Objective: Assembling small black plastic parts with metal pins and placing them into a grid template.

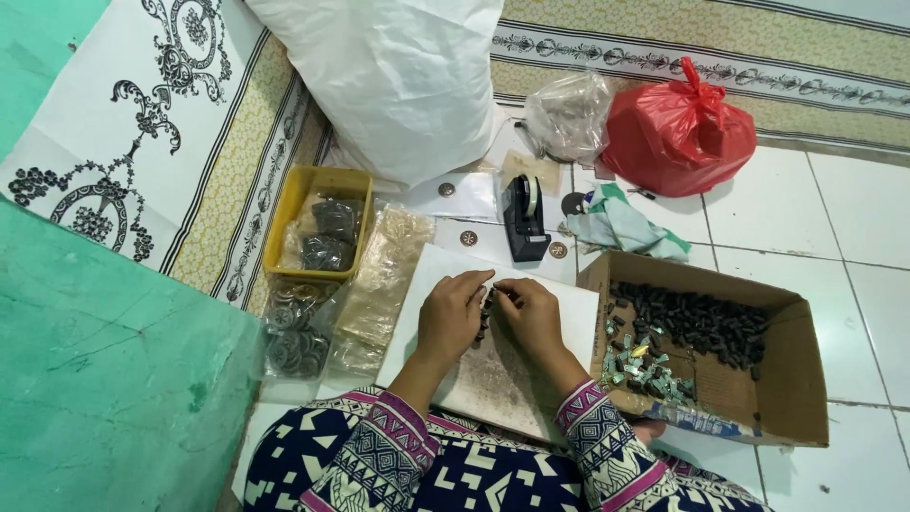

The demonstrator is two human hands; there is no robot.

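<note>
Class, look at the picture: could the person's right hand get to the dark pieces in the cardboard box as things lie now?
Probably yes. The right hand sits just beside the open-topped cardboard box, and nothing stands between it and the dark pieces.

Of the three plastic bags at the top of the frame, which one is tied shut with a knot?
The red plastic bag on the right: its top is knotted. The big white bag and the small clear bag beside it show no such knot.

Your one camera sits on your head and looks steeply down at the white tiled floor (853,218). It is near enough that your patterned sleeves fill the 6 o'clock edge, while the patterned cloth (664,28) runs along 12 o'clock.
</note>
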